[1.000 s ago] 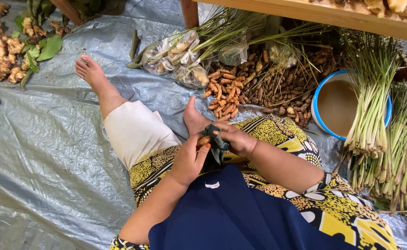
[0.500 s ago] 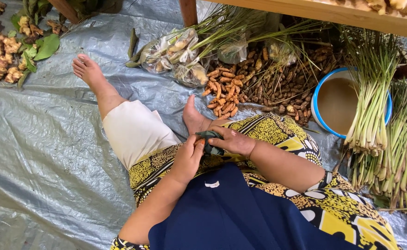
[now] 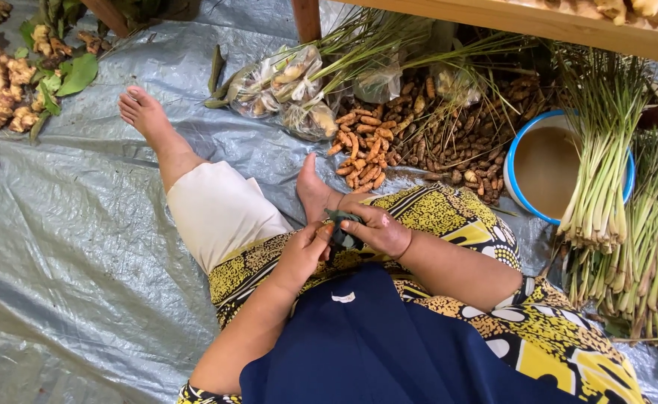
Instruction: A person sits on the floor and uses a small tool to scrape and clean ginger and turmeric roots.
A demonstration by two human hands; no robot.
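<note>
I sit on a grey tarp (image 3: 67, 247) with my legs stretched out. Both hands meet over my lap. My left hand (image 3: 304, 251) and my right hand (image 3: 374, 228) together grip a small dark green folded thing (image 3: 341, 230), which looks like a leaf or a scrap of plastic. The fingers of both hands pinch it, and most of it is hidden between them. My right foot (image 3: 315, 191) lies just beyond the hands, my left foot (image 3: 142, 112) farther out to the left.
A pile of orange and brown roots (image 3: 411, 142) and clear bags of roots (image 3: 284, 90) lie ahead. A blue-rimmed basin (image 3: 546, 168) and lemongrass bundles (image 3: 606, 172) stand right. Ginger pieces (image 3: 3, 82) lie far left. A wooden table edge (image 3: 508, 19) runs overhead.
My hands have turned the dark green thing slightly and drawn it a little lower toward my lap. My legs and everything around them stay put.
</note>
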